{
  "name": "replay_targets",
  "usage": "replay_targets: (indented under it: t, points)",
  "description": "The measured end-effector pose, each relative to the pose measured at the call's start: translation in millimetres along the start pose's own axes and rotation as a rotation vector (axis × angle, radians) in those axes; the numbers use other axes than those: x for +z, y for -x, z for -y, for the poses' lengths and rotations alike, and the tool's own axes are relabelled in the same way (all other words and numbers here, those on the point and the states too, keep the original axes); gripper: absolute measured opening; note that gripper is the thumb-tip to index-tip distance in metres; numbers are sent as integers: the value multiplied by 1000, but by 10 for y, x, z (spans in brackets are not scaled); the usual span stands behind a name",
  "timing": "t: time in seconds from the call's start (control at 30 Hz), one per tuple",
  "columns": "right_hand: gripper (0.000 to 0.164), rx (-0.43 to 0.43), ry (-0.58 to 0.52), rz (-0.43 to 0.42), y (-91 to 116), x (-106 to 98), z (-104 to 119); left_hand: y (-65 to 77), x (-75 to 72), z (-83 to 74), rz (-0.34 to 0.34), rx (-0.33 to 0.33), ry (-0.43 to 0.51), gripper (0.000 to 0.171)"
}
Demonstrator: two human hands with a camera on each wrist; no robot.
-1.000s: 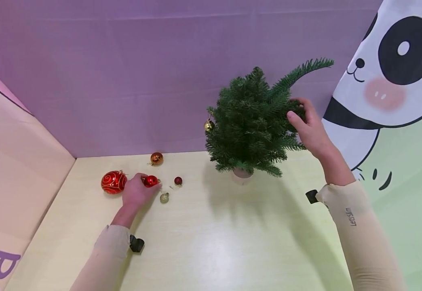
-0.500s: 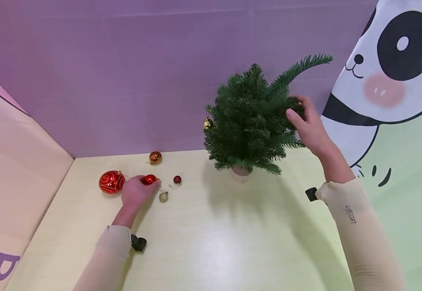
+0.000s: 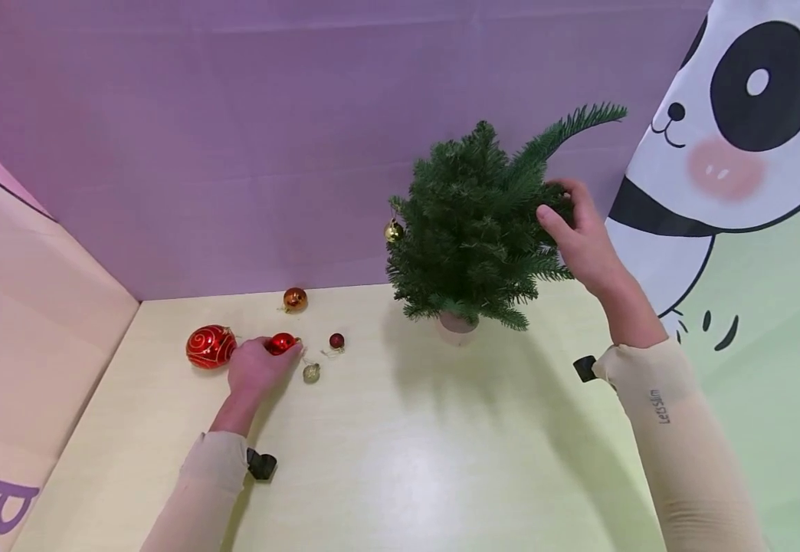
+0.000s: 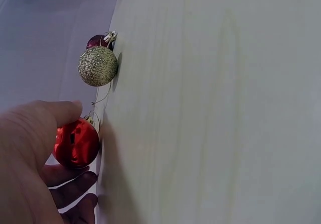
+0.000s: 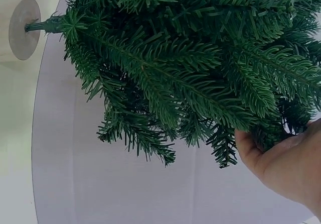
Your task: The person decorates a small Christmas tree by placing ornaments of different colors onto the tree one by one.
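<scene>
My left hand [image 3: 257,369] curls round a shiny red bauble [image 3: 281,343] low over the table, the thumb along its near side by the gold cap. In the left wrist view, the red bauble [image 4: 76,143] sits between thumb and fingers with its string loop trailing. A glittery gold bauble [image 3: 311,373] and a small dark red bauble [image 3: 336,341] lie just right of that hand. My right hand [image 3: 582,239] grips a branch on the right side of a small artificial Christmas tree [image 3: 472,222]; foliage hides some fingertips. A gold bauble [image 3: 394,231] hangs on the tree's left side.
A large red bauble with swirls [image 3: 211,346] lies left of the left hand. An orange-brown bauble [image 3: 295,300] is near the purple back cloth [image 3: 269,153]. The tree's round base [image 3: 457,326] stands on the pale table [image 3: 386,475]. A panda-print cloth [image 3: 700,184] borders the right.
The left hand's hold has settled a little lower round the red bauble. The right hand stays on the tree branch; the whole view shifts slightly.
</scene>
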State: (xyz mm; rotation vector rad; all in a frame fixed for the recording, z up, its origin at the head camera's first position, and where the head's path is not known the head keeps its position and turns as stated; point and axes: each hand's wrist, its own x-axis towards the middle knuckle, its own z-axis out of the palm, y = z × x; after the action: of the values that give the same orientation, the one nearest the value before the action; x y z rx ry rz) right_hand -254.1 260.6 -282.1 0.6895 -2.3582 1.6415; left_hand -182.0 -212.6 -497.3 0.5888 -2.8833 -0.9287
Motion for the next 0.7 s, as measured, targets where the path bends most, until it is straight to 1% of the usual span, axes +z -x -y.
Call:
replay_targets:
  t: [0.13, 0.2, 0.33, 0.47, 0.6, 0.7]
  points:
    - [56, 27, 23, 0, 31, 14, 42, 43, 5, 15, 5, -4, 27, 86]
    - [56, 40, 39, -5, 45, 15, 71, 60, 6, 15, 3, 4, 41, 89]
    - [57, 44, 51, 8, 28, 10, 54, 145, -7, 40, -22, 0, 56, 93]
    - [58, 64, 62, 22, 24, -6, 49, 232, -30, 50, -51, 8, 69, 88]
    - [61, 85, 70, 40, 11, -40, 64, 326, -51, 25, -83, 18, 91, 84]
    - [63, 85, 70, 56, -15, -55, 68, 400, -70, -4, -99, 28, 106, 83]
